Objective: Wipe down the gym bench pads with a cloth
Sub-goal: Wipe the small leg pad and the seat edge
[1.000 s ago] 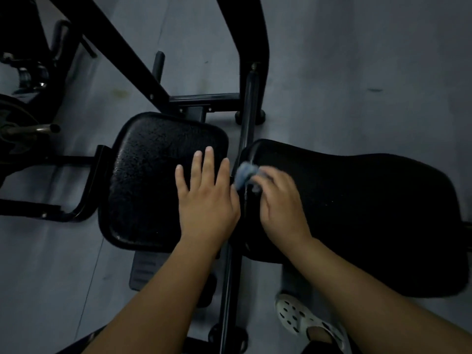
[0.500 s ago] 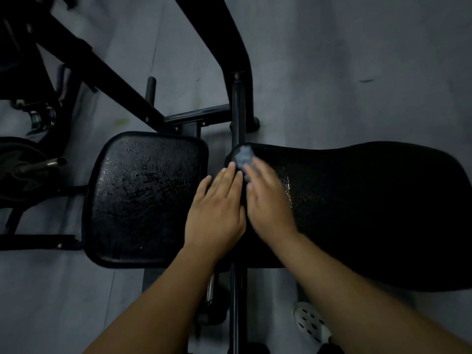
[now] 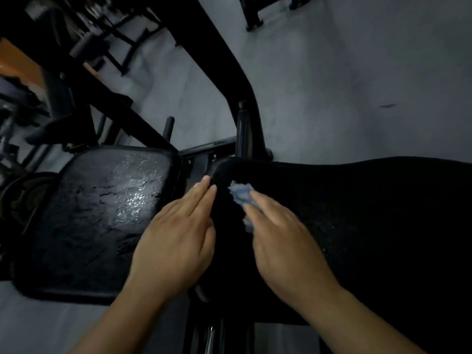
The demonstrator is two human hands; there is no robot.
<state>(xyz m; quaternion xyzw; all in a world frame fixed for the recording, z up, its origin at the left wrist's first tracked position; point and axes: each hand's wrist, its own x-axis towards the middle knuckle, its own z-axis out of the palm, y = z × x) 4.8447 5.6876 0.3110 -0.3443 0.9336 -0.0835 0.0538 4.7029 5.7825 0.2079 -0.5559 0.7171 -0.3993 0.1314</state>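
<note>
The right hand (image 3: 283, 241) lies on the long black pad (image 3: 370, 213) near its rounded left end, fingers stretched nearly straight and pressing a crumpled pale blue cloth (image 3: 240, 194) flat against the pad; the cloth shows past the fingertips and along the thumb side; the left hand (image 3: 176, 241) is spread flat with fingers straight and together, holding nothing, its fingertips touching the long pad's edge; just left sits the smaller square pad (image 3: 102, 213), glistening in patches; a black frame (image 3: 217, 60) rises behind over the grey floor (image 3: 344, 72).
</note>
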